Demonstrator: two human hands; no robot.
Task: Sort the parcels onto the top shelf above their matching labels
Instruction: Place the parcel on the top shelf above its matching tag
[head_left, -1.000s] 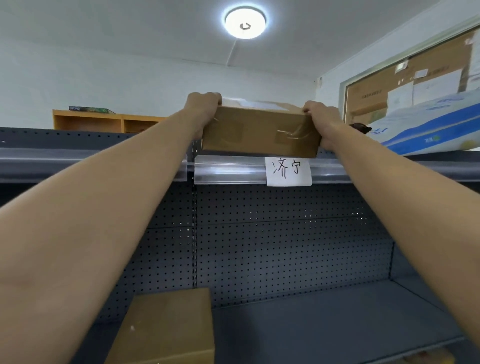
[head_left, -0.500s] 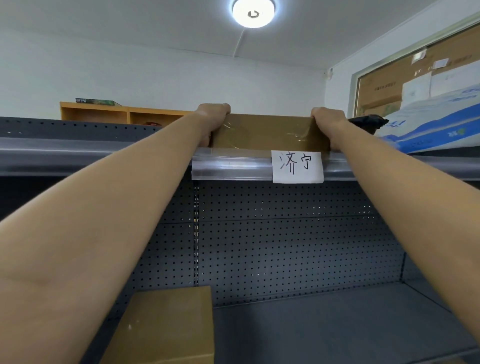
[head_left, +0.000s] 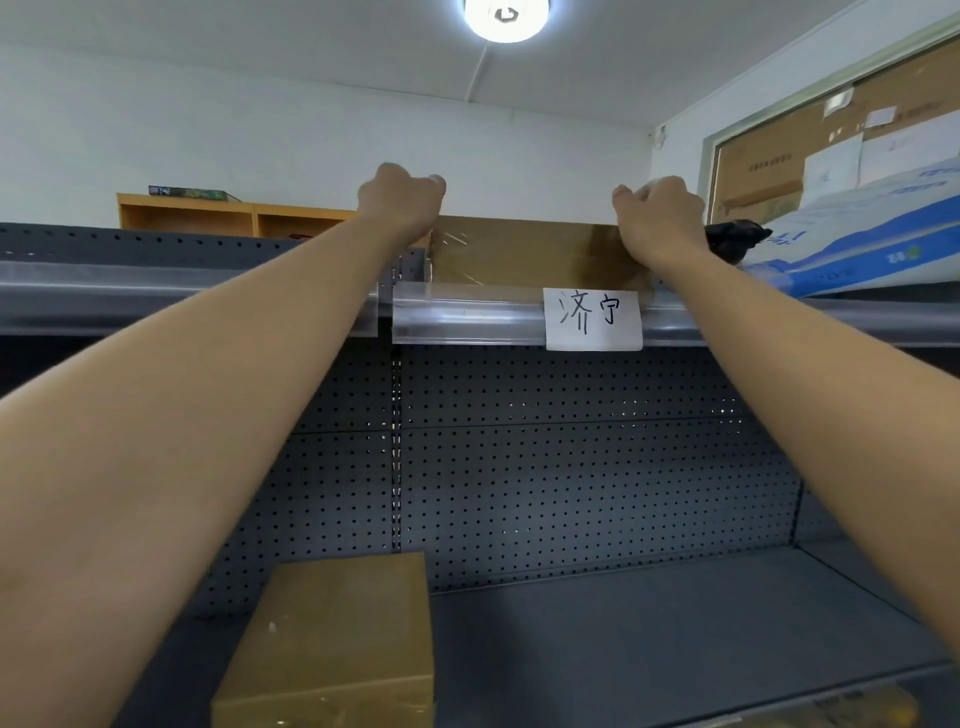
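Note:
A brown taped parcel (head_left: 524, 249) rests on the top shelf (head_left: 467, 317), directly above a white handwritten label (head_left: 592, 318) clipped to the shelf's clear front strip. My left hand (head_left: 402, 202) curls over the parcel's top left corner. My right hand (head_left: 657, 221) curls over its top right corner. Both arms reach up and forward. The parcel's bottom edge is hidden behind the strip. A second brown parcel (head_left: 343, 634) lies on the lower shelf (head_left: 649, 623) at the left.
A blue and white bag (head_left: 857, 244) lies on the top shelf just right of the parcel, with a black object (head_left: 732, 239) at its near end. A wooden cabinet (head_left: 208, 215) stands behind at the left. Perforated grey panels back the shelves.
The parcel has gone from being held tilted above the shelf edge to lying flat on the top shelf, pushed further back. My hands have risen to its top corners.

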